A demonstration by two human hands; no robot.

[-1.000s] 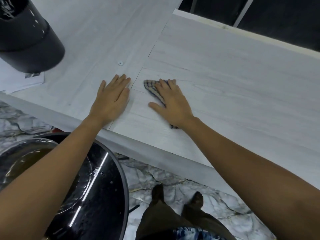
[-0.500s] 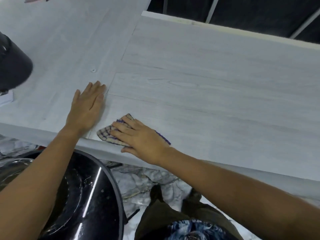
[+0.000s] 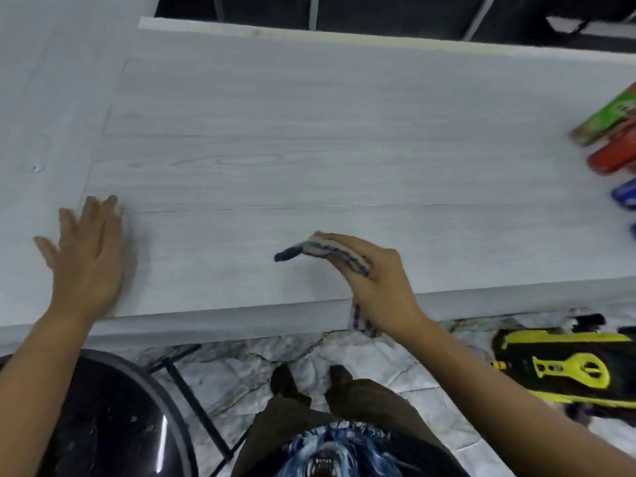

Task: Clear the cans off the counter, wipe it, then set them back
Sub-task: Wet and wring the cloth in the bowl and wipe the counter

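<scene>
The left hand [image 3: 87,256] lies flat, palm down, fingers spread. The right hand [image 3: 375,284] is raised and tilted, fingers closed in a grip. Both forearms are bare.

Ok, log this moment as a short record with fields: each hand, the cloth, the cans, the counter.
left hand: flat on the counter, fingers spread, holding nothing
right hand: near the front edge, gripping the cloth
cloth: checked, bunched in the fingers, one end hanging below the counter edge
cans: grouped at the far right of the counter, cut off by the frame, blurred
counter: pale wood grain, bare between the hands and the cans
</scene>
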